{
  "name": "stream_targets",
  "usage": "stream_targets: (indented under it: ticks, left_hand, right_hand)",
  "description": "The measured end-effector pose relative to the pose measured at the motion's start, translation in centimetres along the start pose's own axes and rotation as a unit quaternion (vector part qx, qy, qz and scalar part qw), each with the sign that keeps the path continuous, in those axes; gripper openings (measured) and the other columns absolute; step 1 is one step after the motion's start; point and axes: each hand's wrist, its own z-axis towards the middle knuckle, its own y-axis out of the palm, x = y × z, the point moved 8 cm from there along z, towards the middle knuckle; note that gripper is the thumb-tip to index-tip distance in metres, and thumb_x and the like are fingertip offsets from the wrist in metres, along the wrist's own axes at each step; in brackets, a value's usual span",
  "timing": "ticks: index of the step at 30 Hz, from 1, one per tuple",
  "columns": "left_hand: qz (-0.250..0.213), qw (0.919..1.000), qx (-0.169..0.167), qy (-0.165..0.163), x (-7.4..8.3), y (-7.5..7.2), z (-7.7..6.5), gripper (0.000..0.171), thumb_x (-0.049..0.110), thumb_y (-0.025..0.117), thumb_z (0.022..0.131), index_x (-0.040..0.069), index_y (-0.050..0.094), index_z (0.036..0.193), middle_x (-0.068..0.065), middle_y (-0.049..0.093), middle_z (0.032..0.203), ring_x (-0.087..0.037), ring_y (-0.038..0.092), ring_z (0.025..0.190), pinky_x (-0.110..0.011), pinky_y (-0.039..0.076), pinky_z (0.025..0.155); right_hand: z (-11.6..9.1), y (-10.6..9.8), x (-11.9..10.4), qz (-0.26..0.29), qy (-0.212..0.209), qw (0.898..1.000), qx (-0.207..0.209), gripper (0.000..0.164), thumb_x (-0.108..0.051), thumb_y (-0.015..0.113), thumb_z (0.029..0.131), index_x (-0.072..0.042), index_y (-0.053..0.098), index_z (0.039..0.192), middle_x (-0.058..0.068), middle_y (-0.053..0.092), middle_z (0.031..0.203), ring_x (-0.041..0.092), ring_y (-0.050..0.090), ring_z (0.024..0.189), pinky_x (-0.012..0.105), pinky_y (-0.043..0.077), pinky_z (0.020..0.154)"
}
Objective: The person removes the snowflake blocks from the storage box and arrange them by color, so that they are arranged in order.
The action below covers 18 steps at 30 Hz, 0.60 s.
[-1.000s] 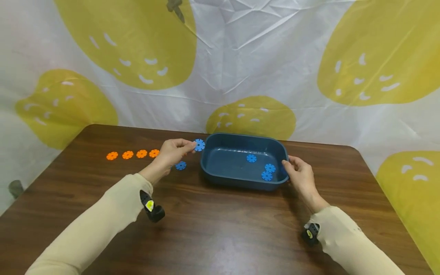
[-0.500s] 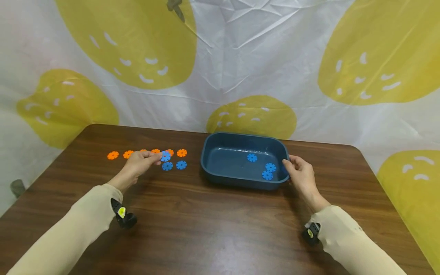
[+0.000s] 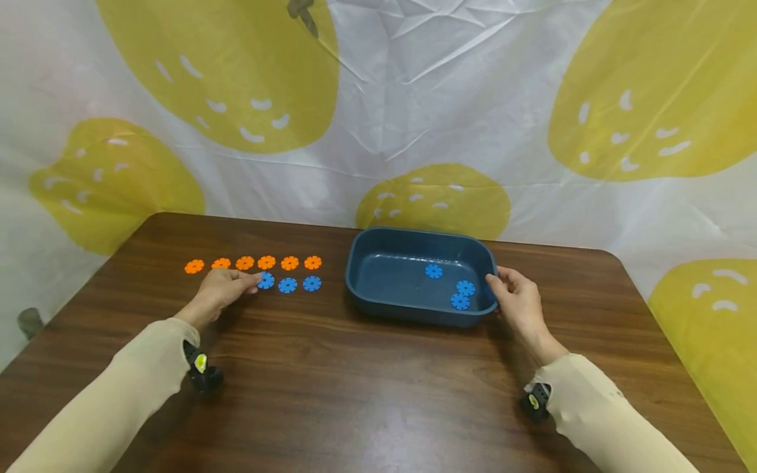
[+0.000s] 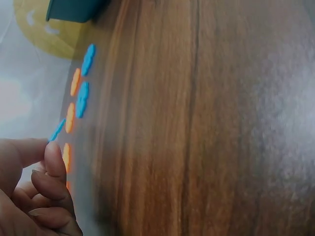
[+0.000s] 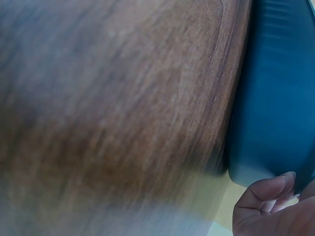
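My left hand (image 3: 221, 289) pinches a blue notched disc (image 3: 265, 280) by its edge, between thumb and forefinger. In the left wrist view that held disc (image 4: 57, 130) appears tilted and apart from the table. Two more blue discs (image 3: 299, 284) lie just right of it. Behind them runs a row of several orange notched discs (image 3: 290, 263). My right hand (image 3: 519, 302) grips the right end of a dark blue basin (image 3: 408, 315), thumb over the rim. Three blue discs (image 3: 434, 271) lie inside the basin, two of them touching. The right wrist view shows the basin's outer wall (image 5: 275, 98) beside my fingers.
The brown wooden table (image 3: 367, 401) stretches toward me in front of the basin. A white curtain (image 3: 378, 118) with yellow fruit prints hangs right behind the table's far edge.
My left hand has carried the blue disc leftward from beside the basin and lowered it to the left end of the blue row. My right hand has stayed on the basin.
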Motion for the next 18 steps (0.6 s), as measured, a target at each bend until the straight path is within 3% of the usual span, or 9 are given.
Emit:
stream_targets:
  ticks: [2,4,7,11,18]
  left_hand:
    - [0.005,1.0000,0.000,0.004,-0.08,0.04,0.05,0.052,0.044,0.053,0.093,-0.003,0.065,0.113,-0.021,0.052,0.133,-0.032,0.045,0.118,-0.042,0.041,0.088]
    - [0.015,0.9999,0.003,0.007,-0.10,0.03,0.08,0.051,0.043,0.053,0.093,-0.002,0.065,0.113,-0.022,0.052,0.132,-0.035,0.042,0.124,-0.047,0.039,0.095]
    - [0.042,0.9990,0.010,0.010,-0.09,-0.12,0.16,0.048,0.043,0.054,0.093,0.000,0.069,0.105,-0.022,0.054,0.129,-0.033,0.050,0.110,-0.040,0.043,0.082]
    - [0.073,0.9969,0.022,0.015,-0.07,-0.44,0.25,0.043,0.044,0.057,0.091,0.003,0.072,0.092,-0.021,0.060,0.118,-0.023,0.047,0.083,-0.030,0.035,0.064]
    - [0.102,0.9940,0.030,0.026,-0.11,-0.68,0.42,0.038,0.042,0.059,0.090,0.007,0.069,0.079,-0.010,0.063,0.090,-0.020,0.044,0.072,-0.029,0.034,0.061]
  right_hand:
    - [-0.01,-0.02,-0.04,-0.002,0.000,1.000,0.001,0.040,-0.022,0.053,0.096,0.006,0.054,0.125,0.000,0.055,0.065,0.004,0.047,0.047,0.023,0.045,0.045]
    - [-0.02,-0.03,-0.08,-0.004,-0.001,1.000,0.001,0.040,-0.022,0.053,0.096,0.006,0.054,0.125,0.000,0.055,0.066,0.004,0.048,0.047,0.023,0.045,0.046]
    - [-0.04,-0.03,-0.09,-0.006,0.000,1.000,0.001,0.040,-0.022,0.053,0.096,0.005,0.053,0.126,0.001,0.055,0.066,0.004,0.048,0.048,0.023,0.045,0.046]
    - [-0.07,-0.01,0.03,-0.006,0.002,1.000,0.000,0.040,-0.022,0.053,0.096,0.005,0.053,0.126,0.001,0.056,0.066,0.004,0.048,0.047,0.022,0.044,0.046]
    - [-0.05,-0.02,0.06,-0.004,0.004,1.000,-0.001,0.041,-0.024,0.053,0.096,0.005,0.053,0.126,-0.001,0.056,0.066,0.005,0.049,0.048,0.021,0.044,0.045]
